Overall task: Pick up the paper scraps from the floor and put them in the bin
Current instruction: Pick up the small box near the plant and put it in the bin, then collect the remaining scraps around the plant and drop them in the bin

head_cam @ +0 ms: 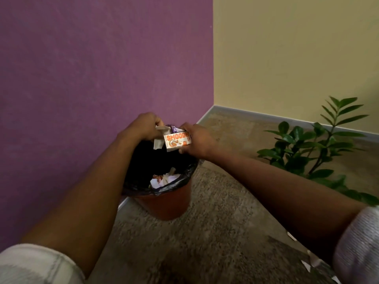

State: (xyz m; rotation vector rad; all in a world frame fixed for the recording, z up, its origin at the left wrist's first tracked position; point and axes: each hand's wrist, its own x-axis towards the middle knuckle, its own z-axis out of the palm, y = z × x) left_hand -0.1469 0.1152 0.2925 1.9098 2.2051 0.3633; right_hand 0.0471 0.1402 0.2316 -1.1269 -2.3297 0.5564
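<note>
A red-brown bin (166, 206) lined with a black bag (180, 179) stands against the purple wall, with paper waste (164, 180) inside it. Both hands are over the bin's far rim. My left hand (143, 125) grips beige paper scraps (159, 138) that hang down from it. My right hand (196, 140) holds a small white and orange carton (177, 141) with printed letters, plus a bit of purple wrapper (174, 129) above it. More white paper scraps (313, 261) lie on the floor at the lower right, near my right sleeve.
A leafy green plant (311, 148) stands on the floor to the right of the bin. The purple wall (92, 68) is on the left and a yellow wall (297, 48) at the back. Speckled brown floor (215, 232) stretches between bin and plant.
</note>
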